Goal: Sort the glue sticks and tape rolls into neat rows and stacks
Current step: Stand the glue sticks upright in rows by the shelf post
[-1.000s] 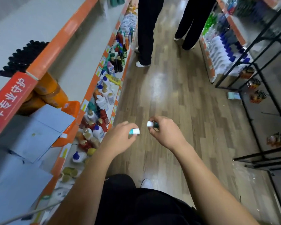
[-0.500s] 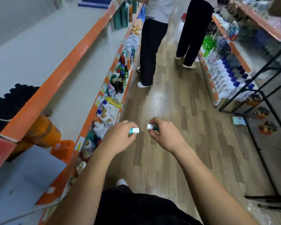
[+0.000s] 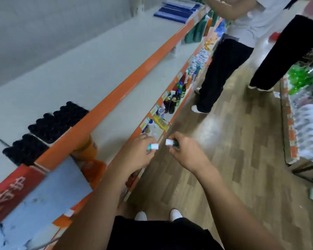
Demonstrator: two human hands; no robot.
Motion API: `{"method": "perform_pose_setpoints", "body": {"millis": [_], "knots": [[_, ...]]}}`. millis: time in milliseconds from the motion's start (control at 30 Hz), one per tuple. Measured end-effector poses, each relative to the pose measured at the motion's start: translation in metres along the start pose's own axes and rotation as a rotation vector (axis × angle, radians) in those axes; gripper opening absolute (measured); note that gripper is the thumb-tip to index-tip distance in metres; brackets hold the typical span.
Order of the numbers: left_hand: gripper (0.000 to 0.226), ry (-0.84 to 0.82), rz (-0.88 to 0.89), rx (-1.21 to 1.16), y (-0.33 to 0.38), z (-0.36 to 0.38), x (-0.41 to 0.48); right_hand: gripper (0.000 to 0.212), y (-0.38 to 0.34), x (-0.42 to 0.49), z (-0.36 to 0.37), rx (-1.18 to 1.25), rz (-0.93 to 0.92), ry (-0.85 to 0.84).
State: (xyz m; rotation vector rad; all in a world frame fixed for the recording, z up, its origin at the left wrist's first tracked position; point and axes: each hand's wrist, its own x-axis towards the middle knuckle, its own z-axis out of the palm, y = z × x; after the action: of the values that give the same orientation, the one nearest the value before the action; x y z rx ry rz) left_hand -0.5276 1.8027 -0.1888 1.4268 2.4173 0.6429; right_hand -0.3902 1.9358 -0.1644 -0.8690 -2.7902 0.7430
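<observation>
My left hand (image 3: 136, 153) is closed around a small glue stick (image 3: 153, 146) with a teal body and a white end that pokes out to the right. My right hand (image 3: 185, 150) grips a second glue stick (image 3: 171, 142), dark green with a white end pointing left. The two white ends face each other a short gap apart, held in the air over the aisle floor beside the lower shelf. Most of each stick is hidden inside the fingers. No tape rolls are visible.
A long orange-edged shelf unit (image 3: 116, 92) runs along my left, with black caps (image 3: 49, 127) on top and bottles (image 3: 172, 103) on the lower tier. Two people (image 3: 222, 69) stand ahead in the wooden-floored aisle. Another stocked shelf (image 3: 304, 123) is on the right.
The view has tilted up and to the left, showing more of the top shelf and the two people. Both hands keep their glue sticks, in about the same pose.
</observation>
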Motion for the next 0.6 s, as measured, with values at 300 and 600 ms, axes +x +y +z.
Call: {"method": "perform_pose_setpoints", "body": {"millis": [300, 600], "knots": [[0.023, 0.156, -0.431, -0.004, -0.008, -0.012, -0.059, 0.024, -0.035, 0.045, 0.023, -0.065, -0.421, -0.280], [0.034, 0.388, -0.726, 0.034, 0.030, -0.039, -0.142, 0.023, -0.098, 0.025, 0.023, 0.041, -0.851, -0.317]]}}
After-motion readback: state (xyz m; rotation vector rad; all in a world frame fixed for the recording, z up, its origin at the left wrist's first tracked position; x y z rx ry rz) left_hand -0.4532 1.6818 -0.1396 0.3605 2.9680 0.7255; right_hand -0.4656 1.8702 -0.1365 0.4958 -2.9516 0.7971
